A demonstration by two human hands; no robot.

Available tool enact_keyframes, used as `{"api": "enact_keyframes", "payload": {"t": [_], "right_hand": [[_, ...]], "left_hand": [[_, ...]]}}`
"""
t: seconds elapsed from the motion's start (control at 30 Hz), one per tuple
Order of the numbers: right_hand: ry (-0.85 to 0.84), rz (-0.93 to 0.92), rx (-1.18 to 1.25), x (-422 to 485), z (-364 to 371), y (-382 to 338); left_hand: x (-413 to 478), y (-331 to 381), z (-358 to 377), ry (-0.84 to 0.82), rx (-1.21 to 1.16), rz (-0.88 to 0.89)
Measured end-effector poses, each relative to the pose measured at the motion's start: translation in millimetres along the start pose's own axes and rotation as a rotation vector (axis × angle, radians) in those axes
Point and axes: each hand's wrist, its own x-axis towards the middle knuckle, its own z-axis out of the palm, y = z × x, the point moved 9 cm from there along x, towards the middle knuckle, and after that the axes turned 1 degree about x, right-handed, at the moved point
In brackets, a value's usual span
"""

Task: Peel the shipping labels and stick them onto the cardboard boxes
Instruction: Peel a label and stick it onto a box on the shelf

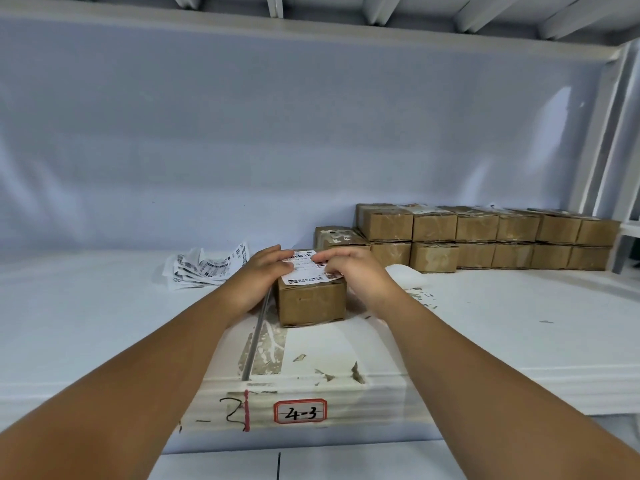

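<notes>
Step in hand: sticking. One cardboard box (311, 301) stands alone at the middle of the white shelf (104, 306), near its front edge. A shipping label (304, 270) already lies on the box's top face, print side up.

Left hand (263, 271): fingers spread and nearly flat. They rest over the box's top-left edge and touch the left end of the label. Nothing is gripped, so this looks like steadying or pressing.

Right hand (349, 271): fingers bent, with the tips down on the right end of the label. The thumb is hidden (so I cannot tell whether this hand pinches a corner or only presses).

Judgement: the label is placed but probably not fully rubbed down. The next move calls for smoothing from the centre outward to both ends so that no edge lifts. After that the box goes aside and a fresh label gets peeled.

Supplies: a loose pile of labels (207, 268) lies just left of the left hand. The stacked boxes (485, 237) sit two high at the back right, some with labels on top. A tag marked 4-3 (300, 411) is on the shelf's front face.
</notes>
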Motion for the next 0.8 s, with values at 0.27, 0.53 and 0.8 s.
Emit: {"api": "enact_keyframes", "payload": {"t": [0.27, 0.53, 0.8], "right_hand": [[-0.1, 0.019, 0.01, 31, 14, 5], [-0.123, 0.075, 0.132, 36, 16, 23], [-0.031, 0.061, 0.129, 38, 6, 26]], "left_hand": [[-5, 2, -10, 0.111, 0.009, -0.022], [-24, 36, -4, 0.13, 0.131, 0.154], [-35, 50, 18, 0.047, 0.572, 0.357]]}}
